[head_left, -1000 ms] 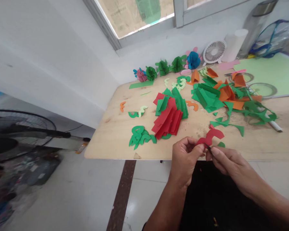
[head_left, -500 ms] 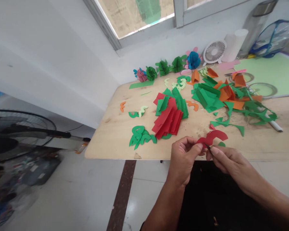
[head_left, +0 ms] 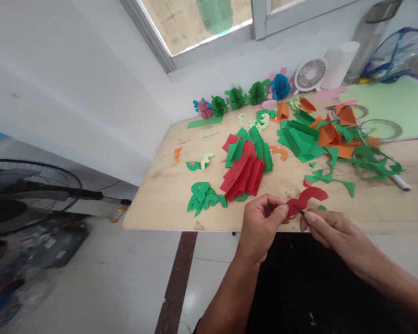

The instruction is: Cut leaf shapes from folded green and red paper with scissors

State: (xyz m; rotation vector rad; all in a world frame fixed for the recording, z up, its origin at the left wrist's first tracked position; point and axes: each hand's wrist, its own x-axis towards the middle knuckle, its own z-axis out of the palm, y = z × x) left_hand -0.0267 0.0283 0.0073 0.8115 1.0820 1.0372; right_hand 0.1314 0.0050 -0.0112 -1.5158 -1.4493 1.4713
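Note:
A curvy red paper cutout (head_left: 310, 197) is held over the table's front edge. My left hand (head_left: 263, 222) pinches its left end between thumb and fingers. In my right hand (head_left: 329, 227) is a slim dark pointed tool (head_left: 299, 210), its tip touching the red paper; most of the tool is hidden by the fingers, so its exact kind does not show. Left of my hands lie a stack of folded red paper (head_left: 242, 171) and a pile of green paper cutouts (head_left: 204, 197). Green paper scraps (head_left: 329, 178) lie just beyond the red cutout.
Folded green paper (head_left: 301, 139) and orange paper pieces (head_left: 329, 132) cover the table's right side. Paper flowers (head_left: 237, 98) line the wall near a small white fan (head_left: 311, 75). A marker (head_left: 399, 181) lies at right; a large black fan (head_left: 28, 199) stands left.
My left hand has shifted slightly left along the red cutout, baring more of the paper. The right hand and the dark tool have hardly moved.

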